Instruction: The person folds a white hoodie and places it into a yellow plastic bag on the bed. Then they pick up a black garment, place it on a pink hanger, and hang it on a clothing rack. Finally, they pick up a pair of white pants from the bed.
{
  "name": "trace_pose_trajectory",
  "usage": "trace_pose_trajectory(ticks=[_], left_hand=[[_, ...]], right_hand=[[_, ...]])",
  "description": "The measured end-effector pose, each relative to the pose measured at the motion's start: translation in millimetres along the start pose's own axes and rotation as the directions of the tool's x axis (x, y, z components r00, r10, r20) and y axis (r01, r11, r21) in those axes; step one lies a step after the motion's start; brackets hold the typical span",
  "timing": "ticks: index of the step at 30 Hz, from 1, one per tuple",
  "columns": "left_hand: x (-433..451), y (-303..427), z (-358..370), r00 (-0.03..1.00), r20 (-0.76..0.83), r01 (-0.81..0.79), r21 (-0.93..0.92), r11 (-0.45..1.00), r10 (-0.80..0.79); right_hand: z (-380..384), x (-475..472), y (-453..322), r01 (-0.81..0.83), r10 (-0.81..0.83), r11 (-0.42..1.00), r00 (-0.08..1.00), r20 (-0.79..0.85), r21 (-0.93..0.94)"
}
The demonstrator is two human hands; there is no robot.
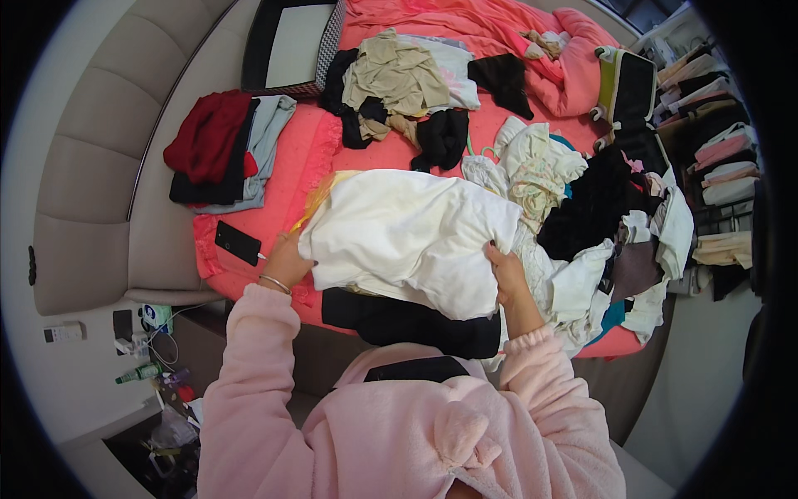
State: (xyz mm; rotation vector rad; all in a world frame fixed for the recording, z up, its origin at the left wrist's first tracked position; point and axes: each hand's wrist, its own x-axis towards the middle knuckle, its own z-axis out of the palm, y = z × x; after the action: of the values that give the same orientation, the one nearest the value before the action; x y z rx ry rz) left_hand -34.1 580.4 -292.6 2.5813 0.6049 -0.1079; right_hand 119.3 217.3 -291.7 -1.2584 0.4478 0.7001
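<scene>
A white cloth garment (405, 231) is spread before me over the near part of the bed. My left hand (290, 262) grips its left edge, with the thumb on top and the fingers hidden. At the right edge, my right hand (506, 271) pinches the fabric between thumb and fingers. Yellow fabric (321, 193) shows beyond the garment's left corner. Below its near edge lies a black garment (411, 321) along the bed's side. A black smartphone (237, 242) with a white cable plugged in rests just left of my left hand.
Folded clothes (215, 140) are stacked at left on the pink bedspread (305, 131). Behind lie a beige garment (399, 75) and a patterned storage box (293, 47). Mixed clothes (586, 206) heap at right, near an open green suitcase (626, 87). A bedside table holds a green bottle (140, 373).
</scene>
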Motion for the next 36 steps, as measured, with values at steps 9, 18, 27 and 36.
trace_pose_trajectory(ticks=[9,18,27,36], left_hand=[[-11.2,4.3,35.8,0.926,-0.293,-0.094,0.426,0.9,0.236],[-42.0,11.0,10.8,0.941,-0.134,-0.167,0.614,0.772,0.31],[-62.7,45.3,9.9,0.902,0.058,-0.379,0.585,0.717,0.429],[-26.1,139.5,-36.7,0.833,-0.3,-0.43,0.179,0.885,0.465]], right_hand=[[-3.6,2.8,10.0,0.029,-0.029,0.997,1.0,0.001,0.067],[3.1,0.9,0.9,0.011,-0.016,0.995,0.999,0.051,0.094],[2.6,9.7,5.7,0.041,-0.046,0.994,0.998,0.046,0.104],[6.2,8.2,-5.7,0.032,-0.048,0.991,0.992,0.119,0.133]])
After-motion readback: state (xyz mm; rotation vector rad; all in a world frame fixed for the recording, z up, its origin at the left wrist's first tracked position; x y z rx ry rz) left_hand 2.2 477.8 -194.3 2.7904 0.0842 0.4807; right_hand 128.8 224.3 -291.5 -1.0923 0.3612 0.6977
